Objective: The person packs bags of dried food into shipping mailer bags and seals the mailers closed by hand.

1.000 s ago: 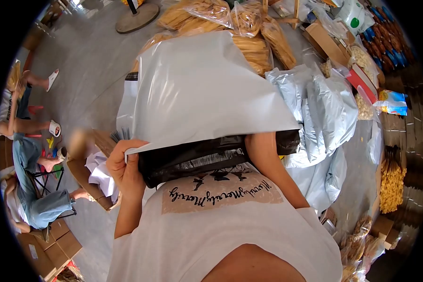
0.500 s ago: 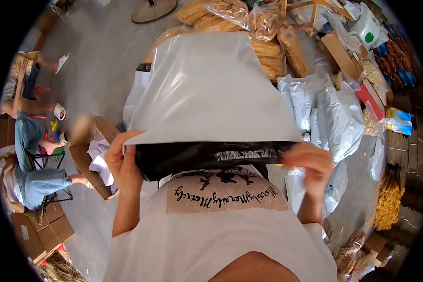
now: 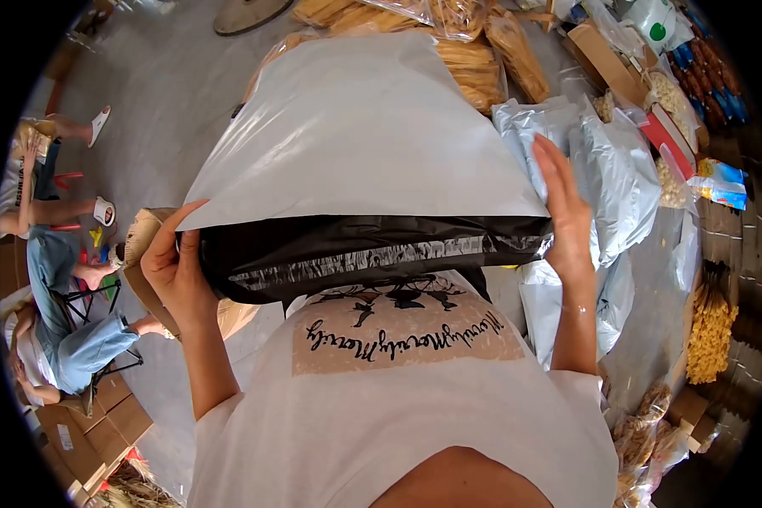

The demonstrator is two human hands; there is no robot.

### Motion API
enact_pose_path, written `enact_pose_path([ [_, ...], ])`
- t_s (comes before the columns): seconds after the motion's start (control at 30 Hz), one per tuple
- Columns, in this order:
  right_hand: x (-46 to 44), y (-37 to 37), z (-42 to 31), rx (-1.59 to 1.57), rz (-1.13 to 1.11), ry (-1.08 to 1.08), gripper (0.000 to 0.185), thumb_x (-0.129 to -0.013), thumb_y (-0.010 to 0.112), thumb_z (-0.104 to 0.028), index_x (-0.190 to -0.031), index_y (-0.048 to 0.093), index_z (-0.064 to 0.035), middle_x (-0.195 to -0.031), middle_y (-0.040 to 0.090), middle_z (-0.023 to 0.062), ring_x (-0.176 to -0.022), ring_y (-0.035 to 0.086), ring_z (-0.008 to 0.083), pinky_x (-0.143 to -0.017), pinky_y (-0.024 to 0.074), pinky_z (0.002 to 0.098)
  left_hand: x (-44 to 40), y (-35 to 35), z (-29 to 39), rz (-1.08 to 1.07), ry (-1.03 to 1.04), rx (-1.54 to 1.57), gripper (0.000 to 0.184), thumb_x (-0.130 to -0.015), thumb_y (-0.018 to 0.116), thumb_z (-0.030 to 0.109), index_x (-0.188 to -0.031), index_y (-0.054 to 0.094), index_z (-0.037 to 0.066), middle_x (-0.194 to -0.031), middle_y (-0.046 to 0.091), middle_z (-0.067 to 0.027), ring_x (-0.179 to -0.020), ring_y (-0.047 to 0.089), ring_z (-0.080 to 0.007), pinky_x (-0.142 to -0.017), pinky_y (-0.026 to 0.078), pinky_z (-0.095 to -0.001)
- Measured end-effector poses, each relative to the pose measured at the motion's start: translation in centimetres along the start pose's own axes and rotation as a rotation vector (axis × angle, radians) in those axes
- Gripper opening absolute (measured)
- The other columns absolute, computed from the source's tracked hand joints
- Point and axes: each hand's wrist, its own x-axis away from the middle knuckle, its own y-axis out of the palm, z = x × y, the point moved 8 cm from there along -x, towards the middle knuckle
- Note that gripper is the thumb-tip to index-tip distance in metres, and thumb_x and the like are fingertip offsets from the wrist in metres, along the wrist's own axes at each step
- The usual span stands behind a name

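Observation:
A large grey-white plastic mailing bag with a black inside is spread out in front of my chest. Its mouth faces me, and a shiny crinkled adhesive strip runs across the black flap. At the left corner of the mouth, my left hand pinches the bag's edge between thumb and fingers. My right hand is upright at the right corner, fingers straight and stretched out, its palm side against the bag's edge. Whatever lies inside the bag is hidden.
Filled grey plastic bags stand at right, beside a red-and-white box. Clear bags of yellowish sticks lie ahead. At left sit people, one in jeans, near an open cardboard box. Cartons are stacked lower left.
The bag's mouth has been pulled wider, showing more of the adhesive strip. My left hand has moved left and up; my right hand has risen and its fingers have straightened.

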Motion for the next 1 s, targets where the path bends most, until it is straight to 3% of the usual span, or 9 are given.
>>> enact_pose_path([
  [0.1,-0.7,1.6,-3.0,-0.114,0.041,-0.343,0.047,-0.062,0.059,-0.003,-0.108,0.058,-0.01,-0.117,0.053,0.0096,-0.078,0.062,0.0256,-0.062,0.0483,0.0265,-0.1,-0.3,0.1,-0.074,0.01,-0.075,0.015,-0.082,0.055,0.005,-0.091,0.061,-0.006,-0.082,0.062,-0.005,-0.073,0.053,-0.0081,-0.068,0.039,-0.0175],
  [0.27,-0.5,2.1,-4.4,-0.348,-0.07,-0.408,0.034,-0.067,0.061,-0.014,-0.096,0.061,0.0027,-0.103,0.06,0.0159,-0.085,0.063,0.0243,-0.075,0.0468,0.0252,-0.6,-0.3,0.3,-0.337,0.055,-0.183,0.02,-0.08,0.06,0.013,-0.086,0.062,-0.006,-0.078,0.063,-0.0074,-0.073,0.056,-0.0125,-0.069,0.041,-0.0203],
  [0.33,-0.4,2.0,-3.6,-0.488,0.034,-0.368,0.032,-0.067,0.061,-0.016,-0.094,0.062,0.0024,-0.102,0.06,0.0164,-0.081,0.063,0.0255,-0.068,0.0485,0.026,-0.8,0.7,-0.5,-0.702,0.064,0.145,0.031,-0.077,0.063,0.024,-0.089,0.063,-0.004,-0.081,0.063,-0.0086,-0.079,0.058,-0.0162,-0.076,0.041,-0.0246],
  [0.4,-0.2,1.9,-3.7,-0.55,0.052,-0.352,0.031,-0.069,0.06,-0.015,-0.094,0.061,0.0038,-0.1,0.061,0.0181,-0.083,0.063,0.0269,-0.072,0.0482,0.0273,-2.1,-1.1,-6.3,-0.535,-0.016,0.397,0.054,-0.074,0.064,0.034,-0.112,0.052,-0.002,-0.109,0.054,-0.0154,-0.103,0.051,-0.0224,-0.089,0.037,-0.0334],
  [0.53,-0.1,1.7,-3.5,-0.615,0.067,-0.32,0.031,-0.07,0.06,-0.015,-0.094,0.061,0.0049,-0.101,0.06,0.0191,-0.087,0.061,0.0286,-0.076,0.0471,0.0284,-5.4,-0.2,-8.3,-0.038,0.388,-0.286,0.078,-0.077,0.058,0.028,-0.136,0.012,0.008,-0.141,0.009,-0.0145,-0.13,0.017,-0.0259,-0.102,0.022,-0.042],
  [0.63,0.0,1.0,-3.7,-0.499,0.103,-0.329,0.032,-0.07,0.06,-0.017,-0.093,0.061,0.0051,-0.102,0.059,0.0189,-0.089,0.061,0.0292,-0.078,0.0462,0.0287,-6.6,4.3,-6.5,-0.159,0.515,0.048,0.065,-0.076,0.054,0.019,-0.133,0.025,0.006,-0.128,0.031,-0.0145,-0.117,0.034,-0.0245,-0.102,0.022,-0.0411],
  [0.73,-0.5,-0.2,-3.9,-0.333,0.208,-0.375,0.032,-0.069,0.06,-0.02,-0.09,0.063,0.0038,-0.099,0.06,0.0175,-0.084,0.061,0.028,-0.075,0.0469,0.0285,-4.2,7.9,0.5,-0.452,0.336,0.064,0.042,-0.077,0.053,0.015,-0.117,0.051,0.004,-0.078,0.059,-0.007,-0.082,0.052,-0.0226,-0.092,0.034,-0.0403],
  [0.77,-0.5,-0.5,-3.5,-0.265,0.254,-0.382,0.032,-0.069,0.06,-0.02,-0.09,0.063,0.003,-0.097,0.061,0.017,-0.081,0.061,0.0271,-0.071,0.0471,0.0284,-4.4,8.3,1.6,-0.5,0.501,-0.102,0.033,-0.072,0.057,0.013,-0.102,0.061,0.002,-0.065,0.048,-0.0037,-0.069,0.047,-0.0185,-0.085,0.039,-0.0384],
  [1.0,-1.5,-1.7,-4.0,-0.201,0.451,-0.349,0.032,-0.063,0.061,-0.019,-0.087,0.065,0.0003,-0.088,0.06,0.0126,-0.077,0.057,0.0221,-0.068,0.0441,0.0288,-3.9,8.6,3.3,-0.622,0.72,-0.192,0.025,-0.059,0.06,0.008,-0.083,0.066,0.003,-0.069,0.048,-0.0046,-0.076,0.05,-0.0223,-0.075,0.041,-0.0305],
])
